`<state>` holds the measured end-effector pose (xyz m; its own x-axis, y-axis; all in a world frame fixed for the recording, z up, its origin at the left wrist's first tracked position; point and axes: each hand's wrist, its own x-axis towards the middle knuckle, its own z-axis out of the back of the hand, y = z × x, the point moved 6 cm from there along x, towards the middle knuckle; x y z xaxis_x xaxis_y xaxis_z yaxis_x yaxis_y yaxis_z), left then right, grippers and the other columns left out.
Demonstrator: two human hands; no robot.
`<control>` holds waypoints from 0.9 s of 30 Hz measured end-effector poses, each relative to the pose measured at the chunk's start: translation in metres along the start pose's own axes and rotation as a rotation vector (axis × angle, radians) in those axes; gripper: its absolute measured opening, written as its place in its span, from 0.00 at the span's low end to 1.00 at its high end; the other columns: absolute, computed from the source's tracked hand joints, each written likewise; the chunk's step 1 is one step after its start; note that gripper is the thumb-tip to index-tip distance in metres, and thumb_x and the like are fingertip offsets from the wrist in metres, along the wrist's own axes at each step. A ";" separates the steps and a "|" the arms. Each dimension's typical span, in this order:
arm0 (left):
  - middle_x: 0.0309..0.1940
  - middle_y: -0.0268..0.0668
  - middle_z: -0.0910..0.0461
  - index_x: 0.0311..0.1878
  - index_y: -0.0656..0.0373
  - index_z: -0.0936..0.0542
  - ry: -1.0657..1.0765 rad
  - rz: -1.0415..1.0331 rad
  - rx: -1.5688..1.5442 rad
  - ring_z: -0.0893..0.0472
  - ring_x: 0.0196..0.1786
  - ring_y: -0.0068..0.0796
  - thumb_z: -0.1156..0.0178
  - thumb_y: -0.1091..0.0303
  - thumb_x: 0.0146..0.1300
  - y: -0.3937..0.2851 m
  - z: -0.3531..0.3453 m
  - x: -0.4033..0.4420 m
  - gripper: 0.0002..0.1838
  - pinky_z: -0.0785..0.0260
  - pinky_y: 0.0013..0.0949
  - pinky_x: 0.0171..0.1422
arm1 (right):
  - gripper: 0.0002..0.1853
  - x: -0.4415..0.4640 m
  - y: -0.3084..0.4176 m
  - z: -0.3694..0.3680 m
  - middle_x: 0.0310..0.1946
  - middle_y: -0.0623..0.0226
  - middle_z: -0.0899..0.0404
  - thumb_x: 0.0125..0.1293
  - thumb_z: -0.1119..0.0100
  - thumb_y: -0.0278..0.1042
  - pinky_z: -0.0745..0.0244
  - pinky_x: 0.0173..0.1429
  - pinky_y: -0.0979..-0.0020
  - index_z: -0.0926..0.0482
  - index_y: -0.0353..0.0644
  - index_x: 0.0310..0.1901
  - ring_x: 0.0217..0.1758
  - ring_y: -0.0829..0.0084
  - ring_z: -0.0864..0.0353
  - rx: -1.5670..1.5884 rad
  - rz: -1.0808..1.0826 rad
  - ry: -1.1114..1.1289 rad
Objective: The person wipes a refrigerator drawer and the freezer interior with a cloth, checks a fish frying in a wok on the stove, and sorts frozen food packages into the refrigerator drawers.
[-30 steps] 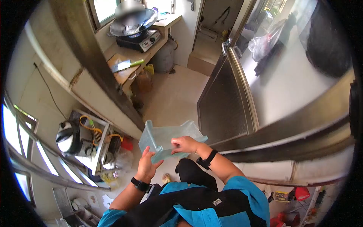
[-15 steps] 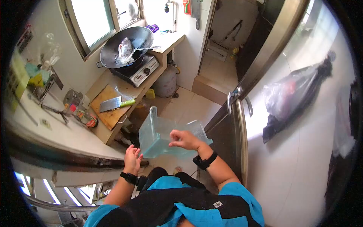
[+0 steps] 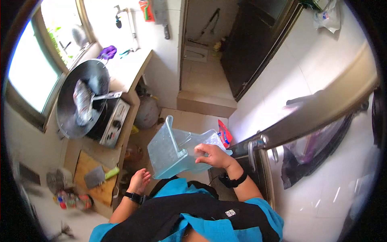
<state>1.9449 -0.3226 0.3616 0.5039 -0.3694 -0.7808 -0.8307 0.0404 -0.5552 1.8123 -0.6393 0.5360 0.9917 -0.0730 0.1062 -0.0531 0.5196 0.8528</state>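
Note:
A translucent blue-green plastic bin (image 3: 161, 151) is in front of my body, tilted, with its tall left wall rising toward the middle of the view. My right hand (image 3: 210, 155) has its fingers curled over the near right rim of the bin. Just left of the bin's near corner is my left hand (image 3: 139, 181), palm up with fingers loosely spread and nothing in them. Whether its fingertips touch the bin I cannot tell.
A wok (image 3: 96, 76) with a fish (image 3: 83, 103) and a spatula in it sits on a stove (image 3: 115, 123) at left. A cleaver (image 3: 95, 176) lies on a cutting board (image 3: 109, 190). A door handle (image 3: 252, 153) is close to my right arm; beyond the bin is a red packet (image 3: 224, 134).
My view has turned to the right, so the stove and wok appear farther left. The bin and both hands have kept about the same place before me. A red packet has come into view.

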 end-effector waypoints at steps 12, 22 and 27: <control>0.39 0.34 0.24 0.56 0.55 0.28 0.101 -0.282 0.787 0.23 0.37 0.27 0.49 0.68 0.65 -0.030 0.136 0.142 0.16 0.26 0.35 0.39 | 0.15 0.160 -0.147 0.166 0.24 0.78 0.27 0.62 0.34 0.44 0.32 0.32 0.80 0.25 0.43 0.38 0.27 0.86 0.30 0.318 -0.105 -0.693; 0.48 0.46 0.22 0.56 0.59 0.27 -0.185 -0.022 0.909 0.22 0.51 0.43 0.49 0.56 0.66 -0.161 0.013 0.230 0.21 0.29 0.47 0.51 | 0.12 0.367 -0.245 0.430 0.27 0.75 0.26 0.68 0.42 0.42 0.26 0.31 0.78 0.25 0.41 0.41 0.27 0.84 0.27 0.375 0.112 -1.088; 0.46 0.45 0.22 0.54 0.59 0.26 -0.268 -0.008 0.857 0.22 0.49 0.42 0.49 0.57 0.66 -0.249 -0.086 0.269 0.19 0.29 0.46 0.50 | 0.16 0.460 -0.298 0.538 0.30 0.75 0.30 0.72 0.50 0.49 0.29 0.31 0.78 0.26 0.44 0.43 0.28 0.83 0.30 0.655 0.191 -1.487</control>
<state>2.2670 -0.5116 0.3147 0.6363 -0.1478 -0.7571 -0.4193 0.7576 -0.5003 2.2209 -1.2853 0.6059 0.0064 -0.9632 0.2687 -0.5769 0.2159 0.7878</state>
